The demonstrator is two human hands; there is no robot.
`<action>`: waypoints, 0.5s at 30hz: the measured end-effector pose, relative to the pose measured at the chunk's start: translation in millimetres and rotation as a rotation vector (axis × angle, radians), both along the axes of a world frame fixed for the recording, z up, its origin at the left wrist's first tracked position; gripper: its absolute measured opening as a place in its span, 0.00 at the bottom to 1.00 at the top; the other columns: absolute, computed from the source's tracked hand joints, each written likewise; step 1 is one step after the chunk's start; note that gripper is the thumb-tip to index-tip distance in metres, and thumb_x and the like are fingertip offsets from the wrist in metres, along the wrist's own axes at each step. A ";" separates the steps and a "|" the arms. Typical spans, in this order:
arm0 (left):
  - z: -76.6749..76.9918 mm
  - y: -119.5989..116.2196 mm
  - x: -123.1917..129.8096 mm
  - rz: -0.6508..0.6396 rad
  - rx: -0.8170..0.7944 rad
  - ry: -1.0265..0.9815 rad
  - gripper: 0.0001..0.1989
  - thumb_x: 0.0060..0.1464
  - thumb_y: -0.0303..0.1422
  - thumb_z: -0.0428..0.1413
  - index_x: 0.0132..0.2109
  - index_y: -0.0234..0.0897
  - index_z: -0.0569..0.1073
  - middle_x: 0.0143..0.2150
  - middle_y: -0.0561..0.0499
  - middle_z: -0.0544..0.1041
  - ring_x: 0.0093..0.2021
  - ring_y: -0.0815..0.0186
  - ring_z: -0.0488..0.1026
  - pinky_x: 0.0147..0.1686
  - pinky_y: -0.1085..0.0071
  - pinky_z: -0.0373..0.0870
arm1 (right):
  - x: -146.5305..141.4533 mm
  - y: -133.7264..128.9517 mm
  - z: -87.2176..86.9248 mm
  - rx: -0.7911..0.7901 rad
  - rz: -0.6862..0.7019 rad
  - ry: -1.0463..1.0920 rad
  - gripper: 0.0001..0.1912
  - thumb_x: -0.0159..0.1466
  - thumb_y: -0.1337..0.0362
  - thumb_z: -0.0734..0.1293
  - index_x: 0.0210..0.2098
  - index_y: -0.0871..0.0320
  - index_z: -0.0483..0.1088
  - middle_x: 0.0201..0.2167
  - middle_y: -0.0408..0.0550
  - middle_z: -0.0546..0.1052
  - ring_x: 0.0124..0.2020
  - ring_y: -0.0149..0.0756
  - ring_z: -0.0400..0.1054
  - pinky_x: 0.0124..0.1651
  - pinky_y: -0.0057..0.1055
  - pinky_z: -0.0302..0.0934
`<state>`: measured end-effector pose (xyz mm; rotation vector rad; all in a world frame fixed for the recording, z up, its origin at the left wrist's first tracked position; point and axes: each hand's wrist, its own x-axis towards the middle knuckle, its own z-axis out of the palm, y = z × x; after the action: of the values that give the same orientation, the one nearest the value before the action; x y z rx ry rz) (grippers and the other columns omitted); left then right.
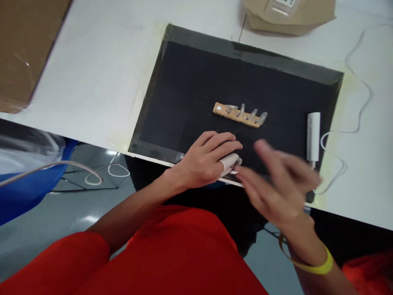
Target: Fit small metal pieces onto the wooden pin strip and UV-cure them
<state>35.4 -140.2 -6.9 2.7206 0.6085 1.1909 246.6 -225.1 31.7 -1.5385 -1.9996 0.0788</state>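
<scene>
My left hand [207, 162] lies palm down at the near edge of a black mat [184, 86], its fingers stretched out to the right. A white wrap [229, 163] goes round its finger nearest me, with a small clear piece at the tip. My right hand [278, 184] is close on the right, blurred by motion, fingers apart. One of its fingertips is beside the wrapped finger; I cannot tell whether they touch. Beyond both hands, a wooden strip [225, 112] carries several translucent nail tips [253, 114] standing or leaning along it.
A white cylindrical device [313, 137] with a thin cable [356, 132] lies at the mat's right side. A brown paper bag [294, 22] stands at the back, and cardboard [24, 45] covers the table's left part. A blue chair [37, 186] is at lower left.
</scene>
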 end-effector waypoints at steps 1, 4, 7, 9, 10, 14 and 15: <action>0.1 0.3 0.3 -0.001 -0.015 -0.004 0.03 0.66 0.29 0.61 0.44 0.34 0.77 0.53 0.42 0.84 0.57 0.54 0.79 0.53 0.57 0.73 | -0.2 -0.2 0.7 0.059 -0.017 -0.033 0.14 0.65 0.65 0.75 0.51 0.48 0.81 0.71 0.46 0.71 0.57 0.51 0.71 0.55 0.47 0.69; 1.2 2.3 0.0 -0.011 -0.144 -0.043 0.05 0.63 0.28 0.63 0.46 0.37 0.78 0.52 0.45 0.85 0.56 0.56 0.79 0.53 0.58 0.75 | -1.2 -1.2 3.4 0.212 0.039 -0.167 0.15 0.64 0.69 0.76 0.50 0.53 0.79 0.75 0.49 0.64 0.59 0.50 0.69 0.56 0.44 0.68; 3.5 5.5 -1.3 -0.063 -0.327 -0.130 0.06 0.61 0.28 0.64 0.45 0.41 0.78 0.49 0.47 0.85 0.54 0.58 0.79 0.52 0.59 0.77 | -0.4 -3.4 5.3 0.194 0.153 -0.206 0.15 0.63 0.69 0.77 0.49 0.53 0.79 0.75 0.47 0.65 0.57 0.45 0.71 0.54 0.41 0.68; 5.3 7.5 -2.1 -0.119 -0.415 -0.173 0.05 0.60 0.27 0.65 0.42 0.41 0.78 0.49 0.47 0.85 0.54 0.58 0.79 0.52 0.58 0.78 | 1.0 -4.9 5.5 0.158 -0.025 -0.145 0.14 0.65 0.70 0.75 0.50 0.52 0.79 0.76 0.47 0.64 0.61 0.49 0.68 0.53 0.43 0.68; 6.1 8.4 -2.4 -0.145 -0.445 -0.188 0.05 0.60 0.27 0.65 0.41 0.41 0.78 0.50 0.47 0.85 0.54 0.58 0.78 0.53 0.57 0.78 | 1.5 -5.7 5.3 0.155 -0.090 -0.117 0.14 0.65 0.70 0.75 0.50 0.52 0.79 0.76 0.46 0.64 0.62 0.50 0.68 0.54 0.44 0.67; 8.4 10.7 -2.8 -0.206 -0.497 -0.225 0.05 0.60 0.26 0.65 0.41 0.40 0.78 0.50 0.44 0.84 0.54 0.57 0.77 0.55 0.54 0.79 | 0.1 -8.9 2.1 0.159 0.065 -0.158 0.14 0.64 0.68 0.76 0.49 0.51 0.79 0.74 0.46 0.67 0.59 0.49 0.70 0.55 0.45 0.67; 8.7 10.9 -2.8 -0.211 -0.506 -0.225 0.05 0.60 0.26 0.65 0.41 0.39 0.78 0.50 0.44 0.84 0.54 0.57 0.77 0.55 0.53 0.79 | -0.3 -9.5 0.9 0.145 0.046 -0.141 0.15 0.64 0.69 0.76 0.50 0.51 0.79 0.73 0.47 0.68 0.59 0.49 0.70 0.55 0.46 0.67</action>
<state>32.7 -129.3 1.8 2.1367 0.4949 1.0910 246.3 -234.6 32.7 -1.4409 -2.1007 -0.1572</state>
